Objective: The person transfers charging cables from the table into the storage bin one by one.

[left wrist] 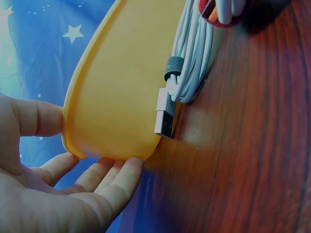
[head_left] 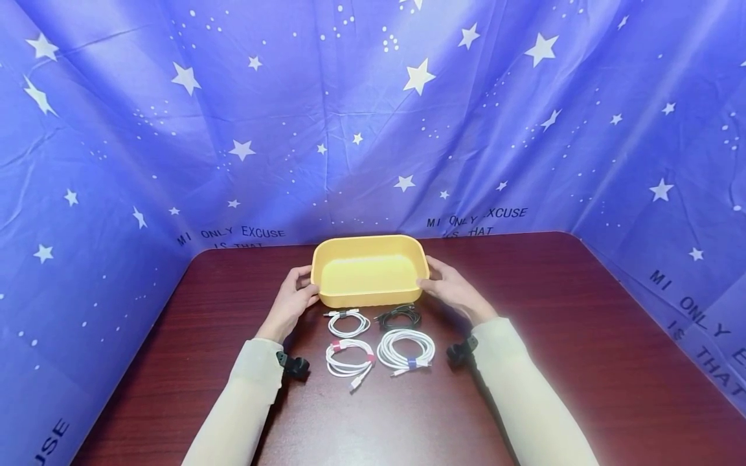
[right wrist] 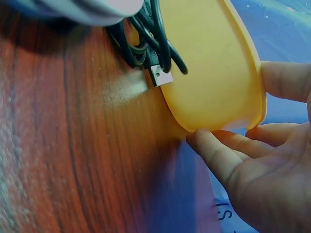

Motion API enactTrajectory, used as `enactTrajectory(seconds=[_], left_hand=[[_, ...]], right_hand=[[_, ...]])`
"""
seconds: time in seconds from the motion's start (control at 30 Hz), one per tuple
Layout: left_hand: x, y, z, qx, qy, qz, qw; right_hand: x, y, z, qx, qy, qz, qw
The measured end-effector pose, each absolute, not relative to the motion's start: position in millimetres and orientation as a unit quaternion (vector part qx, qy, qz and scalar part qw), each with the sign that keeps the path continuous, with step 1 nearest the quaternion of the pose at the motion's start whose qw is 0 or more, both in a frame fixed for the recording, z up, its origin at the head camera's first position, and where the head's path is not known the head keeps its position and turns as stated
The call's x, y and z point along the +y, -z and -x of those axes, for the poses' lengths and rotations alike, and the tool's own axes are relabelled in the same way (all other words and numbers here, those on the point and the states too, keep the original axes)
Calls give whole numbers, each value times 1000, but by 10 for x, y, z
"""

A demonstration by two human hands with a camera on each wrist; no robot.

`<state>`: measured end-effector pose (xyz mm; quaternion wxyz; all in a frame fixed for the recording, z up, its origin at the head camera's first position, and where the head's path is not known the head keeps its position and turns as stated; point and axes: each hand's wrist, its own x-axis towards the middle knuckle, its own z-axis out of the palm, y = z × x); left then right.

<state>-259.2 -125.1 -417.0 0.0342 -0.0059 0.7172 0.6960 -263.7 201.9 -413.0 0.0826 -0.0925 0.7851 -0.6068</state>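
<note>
Yellow tray [head_left: 368, 243] sits at the far middle of the table [head_left: 553, 336], empty inside. Left hand [head_left: 289, 303] grasps its left end, thumb on the rim, fingers [left wrist: 109, 177] curled under the outer wall. Right hand [head_left: 453, 290] grasps the right end the same way, fingers [right wrist: 218, 153] under the wall. Just in front of the tray lie four coiled cables: small white one [head_left: 348, 321], black one [head_left: 399, 316], white with red tie [head_left: 348, 357], white with blue tie [head_left: 406, 349]. Wrist views show the white plug [left wrist: 165, 116] and the black plug [right wrist: 159, 75] right against the tray's wall. To handle it well, judging from this: keep the grip even on both ends, hold the tray level, and lift it or ease it back rather than pull it toward the body, or the wall will likely push the cables.
</note>
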Motion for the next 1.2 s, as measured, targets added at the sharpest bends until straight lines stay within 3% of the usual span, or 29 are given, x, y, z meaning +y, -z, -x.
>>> enactTrajectory(seconds=[1.2], left_hand=[[-1178,4087,2530,715,-698,19,36]], right_hand=[[2074,4069,2584,809,581,69,56]])
